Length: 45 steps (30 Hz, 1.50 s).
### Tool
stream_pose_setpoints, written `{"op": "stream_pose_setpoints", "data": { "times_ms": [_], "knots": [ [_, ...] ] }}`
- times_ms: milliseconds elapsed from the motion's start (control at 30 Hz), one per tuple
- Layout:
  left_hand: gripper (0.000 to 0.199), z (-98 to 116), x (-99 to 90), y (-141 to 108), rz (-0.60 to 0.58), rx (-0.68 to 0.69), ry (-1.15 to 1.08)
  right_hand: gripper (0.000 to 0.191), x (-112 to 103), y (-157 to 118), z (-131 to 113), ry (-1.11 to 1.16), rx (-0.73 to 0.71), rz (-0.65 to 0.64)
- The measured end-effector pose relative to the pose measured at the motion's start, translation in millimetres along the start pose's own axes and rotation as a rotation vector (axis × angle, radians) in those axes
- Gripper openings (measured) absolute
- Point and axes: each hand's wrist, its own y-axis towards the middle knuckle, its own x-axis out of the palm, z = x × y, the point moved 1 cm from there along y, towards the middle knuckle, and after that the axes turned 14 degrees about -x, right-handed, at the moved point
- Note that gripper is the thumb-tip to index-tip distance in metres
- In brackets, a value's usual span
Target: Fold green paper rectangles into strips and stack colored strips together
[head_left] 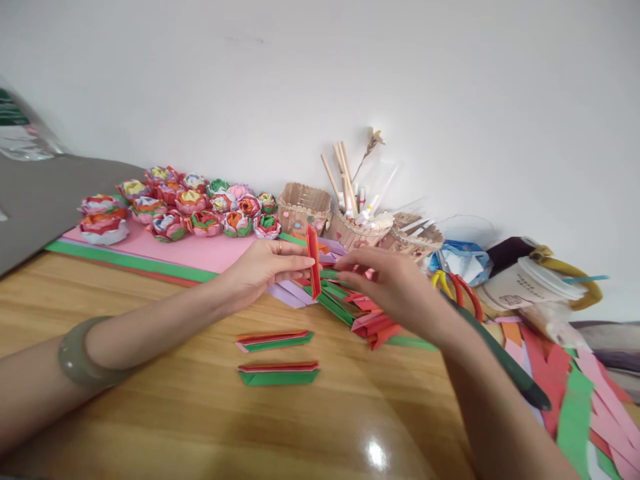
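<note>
My left hand [287, 261] pinches a folded red-orange paper strip [314, 263], held upright above the wooden table. Just right of it, my right hand [383, 277] hovers over a pile of folded paper strips [334, 303] in green, red and purple. Its fingers are bent and slightly apart, and I make out nothing between them. Nearer to me, two layered folded strips lie flat: an orange, pink and green one [275, 341] and, below it, a red and green one [279, 374]. Both hands partly cover the pile.
Several paper flowers [190, 201] stand on pink sheets [185, 252] at the back left. Craft-stick baskets [305, 203] line the wall, one with sticks and glue. At right are scissors [467, 297], a white tub [533, 283], a dark green tool [515, 373] and loose paper strips [575, 400].
</note>
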Motion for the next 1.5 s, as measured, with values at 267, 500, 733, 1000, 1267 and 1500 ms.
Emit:
{"op": "stream_pose_setpoints", "data": {
  "times_ms": [267,500,733,1000,1267,1500],
  "knots": [
    [0.025,-4,-6.1,6,0.034,-0.013,0.037,0.022,-13,-17,65,-0.478,0.432,-0.427],
    [0.032,-3,-4.9,3,0.034,-0.005,0.095,0.028,-28,-13,54,-0.61,0.512,-0.252],
    [0.033,-6,-2.1,1,0.025,-0.005,0.131,0.021,-11,-2,4,0.371,0.236,0.348],
    [0.022,-4,7.1,-5,-0.044,0.052,0.123,0.016,32,11,-8,0.602,0.215,0.324],
    [0.012,-7,5.8,-4,-0.027,0.073,0.121,0.014,37,11,-7,0.605,0.184,0.359],
    [0.011,-7,3.8,-3,-0.029,0.056,0.146,0.011,40,12,-7,0.526,0.147,0.383]
  ]
}}
